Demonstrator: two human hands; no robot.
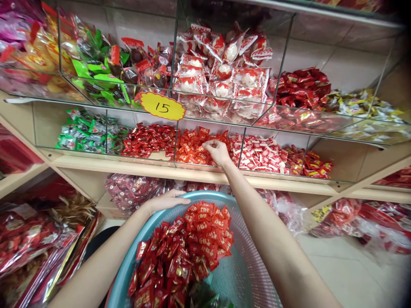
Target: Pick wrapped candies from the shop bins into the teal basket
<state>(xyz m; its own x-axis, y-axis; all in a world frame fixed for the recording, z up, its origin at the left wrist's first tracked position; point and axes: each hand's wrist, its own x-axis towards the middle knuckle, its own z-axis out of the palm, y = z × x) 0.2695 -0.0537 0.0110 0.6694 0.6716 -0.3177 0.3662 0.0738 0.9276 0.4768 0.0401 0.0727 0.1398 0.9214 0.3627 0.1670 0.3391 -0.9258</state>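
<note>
Head view: right hand (217,152) at orange-red packets (192,139) on the shelf (144,170), fingers pinched narrow, contents unclear; left hand (168,201) lies on the blue basket (229,278) rim, grip unclear, so uneven load might tip it, spilling dark red candies (154,261).

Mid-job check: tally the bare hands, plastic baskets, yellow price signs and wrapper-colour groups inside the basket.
Bare hands: 2 (left hand, right hand)
Plastic basket: 1
Yellow price sign: 1
Wrapper-colour groups: 3 (orange-red candies, dark red candies, green packets)
Total: 7
</note>
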